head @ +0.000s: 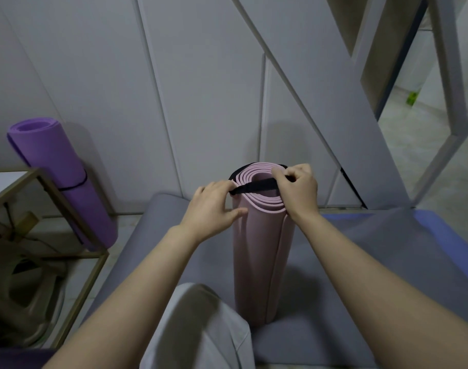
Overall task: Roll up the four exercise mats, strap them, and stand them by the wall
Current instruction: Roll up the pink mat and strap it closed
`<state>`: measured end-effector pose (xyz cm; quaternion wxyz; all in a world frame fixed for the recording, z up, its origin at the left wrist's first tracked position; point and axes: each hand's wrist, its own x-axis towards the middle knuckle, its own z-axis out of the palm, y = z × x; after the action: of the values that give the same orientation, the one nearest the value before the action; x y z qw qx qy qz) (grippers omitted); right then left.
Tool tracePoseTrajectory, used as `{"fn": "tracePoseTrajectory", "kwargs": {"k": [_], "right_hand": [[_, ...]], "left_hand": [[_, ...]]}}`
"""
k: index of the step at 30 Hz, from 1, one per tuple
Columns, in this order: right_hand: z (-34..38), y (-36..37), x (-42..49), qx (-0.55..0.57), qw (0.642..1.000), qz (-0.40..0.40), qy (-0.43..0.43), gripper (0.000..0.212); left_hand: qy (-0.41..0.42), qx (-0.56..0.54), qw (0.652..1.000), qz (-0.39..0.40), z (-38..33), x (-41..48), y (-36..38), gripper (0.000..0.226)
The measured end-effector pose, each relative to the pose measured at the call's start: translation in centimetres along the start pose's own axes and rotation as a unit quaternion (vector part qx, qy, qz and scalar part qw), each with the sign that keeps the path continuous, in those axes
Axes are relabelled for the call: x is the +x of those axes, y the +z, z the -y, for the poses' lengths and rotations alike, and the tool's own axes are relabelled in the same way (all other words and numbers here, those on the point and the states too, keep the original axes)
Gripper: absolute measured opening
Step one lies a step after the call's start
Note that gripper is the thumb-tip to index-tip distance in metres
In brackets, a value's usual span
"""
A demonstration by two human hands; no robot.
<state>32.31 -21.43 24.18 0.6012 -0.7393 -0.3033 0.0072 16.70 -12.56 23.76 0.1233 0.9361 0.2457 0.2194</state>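
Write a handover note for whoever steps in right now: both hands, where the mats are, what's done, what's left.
Left hand: holds one end of the black strap, thumb against the pink mat.
Right hand: grips the strap's other end at the roll's top rim.
Pink mat: rolled, upright on the flat grey mat, strap lying across its top.
Purple mat: rolled, strapped, leaning on the wall. Done.
Blue mat: flat, right of the grey one.
Left: strap and stand the pink; roll grey and blue.
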Motion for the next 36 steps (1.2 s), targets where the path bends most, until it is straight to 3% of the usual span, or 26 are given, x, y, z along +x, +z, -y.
{"fn": "tracePoseTrajectory", "kwargs": {"k": [3,5,8,11,16,20,26,28,31,33,36], "right_hand": [[-0.2,-0.4,-0.7,0.021,0.999,0.029,-0.007,0.033],[0.0,-0.8,-1.2,0.029,0.998,0.061,-0.010,0.030],[0.1,-1.7,-1.0,0.000,0.989,0.146,-0.021,0.024],[-0.2,-3.4,-0.3,-0.087,0.974,0.194,-0.075,0.030],[0.0,-6.2,0.4,-0.076,0.944,0.312,-0.077,0.004],[-0.1,-7.7,0.3,0.053,0.916,0.398,0.015,0.041],[-0.1,-9.1,0.4,0.110,0.870,0.479,0.049,0.062],[-0.1,-9.0,0.4,0.078,0.882,0.463,0.038,0.059],[-0.6,-7.9,0.1,-0.035,0.940,0.339,-0.029,0.039],[-1.0,-7.6,-0.1,-0.068,0.951,0.291,-0.077,0.031],[-1.7,-7.4,-0.1,-0.124,0.953,0.229,-0.153,0.036]], "left_hand": [[-0.056,-0.035,0.996,0.065,-1.8,0.3,-0.5,0.070],[-0.081,-0.050,0.994,0.052,-2.3,0.2,-0.5,0.074],[-0.109,-0.072,0.991,0.012,-1.9,0.0,-0.5,0.070],[-0.100,-0.069,0.992,0.035,-1.5,0.6,-0.7,0.060],[-0.090,-0.055,0.994,0.038,-1.4,1.3,-0.6,0.058],[-0.099,-0.053,0.992,0.052,-0.4,1.2,-0.8,0.065],[-0.103,-0.044,0.990,0.088,-0.2,1.1,-2.0,0.067],[-0.101,-0.046,0.989,0.095,-0.4,1.2,-2.0,0.066],[-0.098,-0.062,0.988,0.098,-0.7,1.4,-1.7,0.066],[-0.094,-0.070,0.988,0.103,-0.7,1.4,-1.6,0.066],[-0.084,-0.045,0.992,0.084,-0.7,1.2,-1.9,0.056]]}}
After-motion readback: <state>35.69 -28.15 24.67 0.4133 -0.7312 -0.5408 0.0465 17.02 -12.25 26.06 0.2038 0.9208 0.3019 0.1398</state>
